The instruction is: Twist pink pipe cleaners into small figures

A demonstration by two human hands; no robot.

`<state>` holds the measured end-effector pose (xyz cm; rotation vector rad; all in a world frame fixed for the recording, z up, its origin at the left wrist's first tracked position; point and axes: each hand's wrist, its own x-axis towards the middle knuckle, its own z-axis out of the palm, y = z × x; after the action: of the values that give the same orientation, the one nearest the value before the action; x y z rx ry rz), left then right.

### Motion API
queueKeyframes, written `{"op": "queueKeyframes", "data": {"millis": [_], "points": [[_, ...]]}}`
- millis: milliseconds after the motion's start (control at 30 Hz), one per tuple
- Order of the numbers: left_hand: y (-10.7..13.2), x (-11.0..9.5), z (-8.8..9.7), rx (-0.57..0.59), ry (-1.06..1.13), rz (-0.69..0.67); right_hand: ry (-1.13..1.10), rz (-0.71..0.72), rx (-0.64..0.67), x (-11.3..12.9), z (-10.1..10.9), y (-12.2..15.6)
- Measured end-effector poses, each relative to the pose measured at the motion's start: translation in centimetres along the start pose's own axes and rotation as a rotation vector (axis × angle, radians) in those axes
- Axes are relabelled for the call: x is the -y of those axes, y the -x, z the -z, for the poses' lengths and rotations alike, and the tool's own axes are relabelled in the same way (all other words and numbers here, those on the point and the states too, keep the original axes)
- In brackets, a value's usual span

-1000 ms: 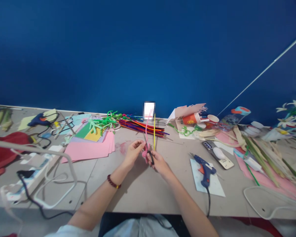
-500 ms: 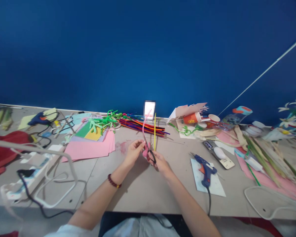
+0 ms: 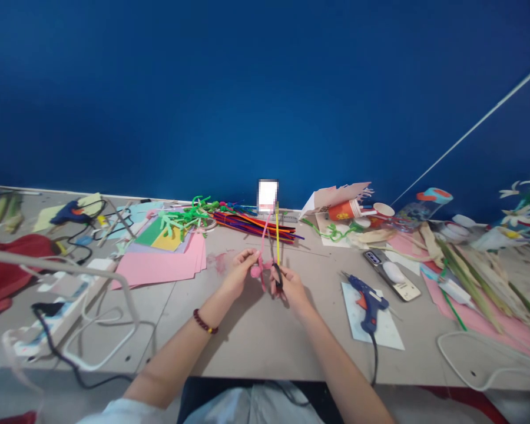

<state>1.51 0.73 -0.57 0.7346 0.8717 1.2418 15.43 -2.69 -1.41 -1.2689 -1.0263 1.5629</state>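
Observation:
Both my hands meet above the middle of the grey table (image 3: 256,341). My left hand (image 3: 241,272) pinches a pink pipe cleaner (image 3: 262,254) that is coiled near my fingers and rises in a thin stem. My right hand (image 3: 291,287) is closed around black-handled scissors (image 3: 277,274), whose blades point up beside the pink stem. A yellow pipe cleaner (image 3: 277,234) stands upright next to them; which hand holds it I cannot tell.
A bundle of coloured pipe cleaners (image 3: 251,227) lies behind my hands. Pink and coloured paper sheets (image 3: 163,262) lie at left. A blue glue gun (image 3: 365,303) rests on white paper at right, near a phone (image 3: 391,275). Another glue gun (image 3: 70,212) and cables lie far left; leaves and paper flowers far right.
The pink stem has tilted to the right, toward the yellow one. My right hand with the scissors has risen slightly and moved closer to the stems.

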Motion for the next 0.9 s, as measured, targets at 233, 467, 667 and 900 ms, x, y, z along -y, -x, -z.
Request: {"op": "queueKeyframes", "data": {"millis": [233, 467, 667, 900], "points": [[-0.5, -0.8, 0.5, -0.007, 0.131, 0.048, 0.643, 0.198, -0.345, 0.8, 4.8, -0.5], [-1.0, -2.1, 1.8, -0.025, 0.216, 0.069, 1.125, 0.133, -0.445, 0.3, 7.1, -0.9], [-1.5, -3.7, 2.8, -0.015, 0.427, 0.03, 1.152, 0.199, -0.551, -0.3, 7.5, -1.2], [-1.8, -5.1, 4.1, 0.086, 0.648, -0.082, 1.118, 0.274, -0.424, 0.0, 6.9, -1.4]]}}
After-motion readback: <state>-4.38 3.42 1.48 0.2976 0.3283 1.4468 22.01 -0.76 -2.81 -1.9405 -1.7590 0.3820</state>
